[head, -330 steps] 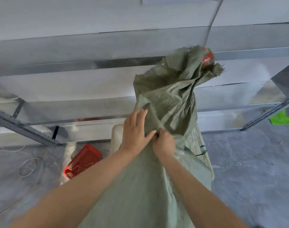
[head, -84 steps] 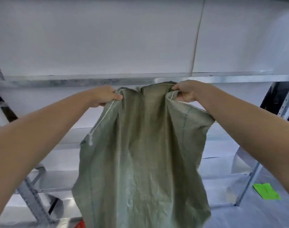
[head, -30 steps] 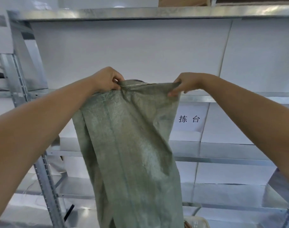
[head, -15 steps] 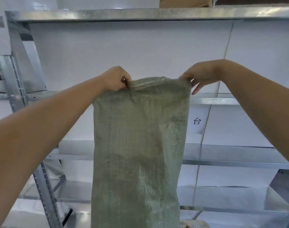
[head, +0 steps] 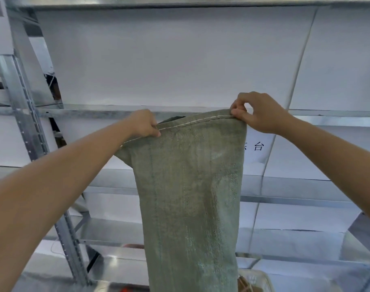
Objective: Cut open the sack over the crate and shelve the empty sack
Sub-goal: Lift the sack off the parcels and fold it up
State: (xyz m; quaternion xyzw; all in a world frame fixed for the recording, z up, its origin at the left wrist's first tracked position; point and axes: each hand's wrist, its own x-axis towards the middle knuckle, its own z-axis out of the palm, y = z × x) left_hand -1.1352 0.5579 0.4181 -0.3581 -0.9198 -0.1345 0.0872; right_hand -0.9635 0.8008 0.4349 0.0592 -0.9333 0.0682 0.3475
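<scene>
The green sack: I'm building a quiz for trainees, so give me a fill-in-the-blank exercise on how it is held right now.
1. The sack is held up by ____ hands.
2. The left hand and right hand pinch its ____ edge.
3. The sack hangs in front of a metal ____ unit.
4. The sack's colour is ____.

Missing words: two; top; shelving; green

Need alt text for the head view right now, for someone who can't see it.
Both hands hold a limp green woven sack up by its stitched top edge, left hand and right hand pinching opposite corners. It hangs before metal shelving; a pale crate sits below.
</scene>
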